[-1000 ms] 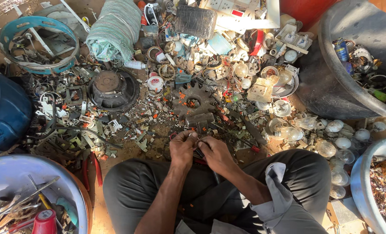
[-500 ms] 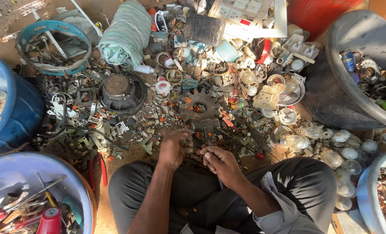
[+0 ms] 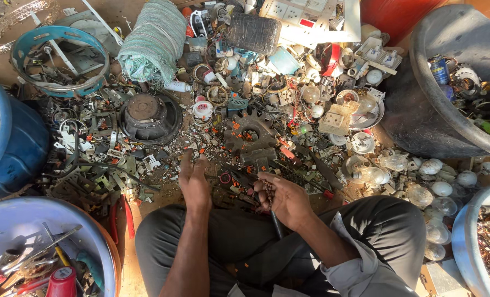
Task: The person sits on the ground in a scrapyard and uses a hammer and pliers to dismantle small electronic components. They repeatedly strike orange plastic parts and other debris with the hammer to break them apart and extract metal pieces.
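I sit cross-legged on the ground in dark trousers, facing a heap of scrap. My left hand (image 3: 194, 181) is stretched out flat with its fingers apart and nothing in it, just above small orange and metal bits. My right hand (image 3: 285, 199) is curled around a small dark part and a thin dark rod that runs down toward my lap. A rusty toothed gear (image 3: 251, 137) lies just beyond both hands. A round black speaker (image 3: 149, 116) sits to the left of the gear.
A blue barrel (image 3: 8, 148) stands at the left and a pale tub of tools (image 3: 30, 247) at the lower left. A black tub (image 3: 448, 93) is at the right, a light tub (image 3: 476, 242) below it. Glass bulbs (image 3: 432, 181), white switch plates (image 3: 311, 16) and red-handled pliers (image 3: 125, 214) lie around.
The hands were together working a small part. Now my left hand has let go and moved out to the left with its fingers spread. The right hand keeps hold of the part.
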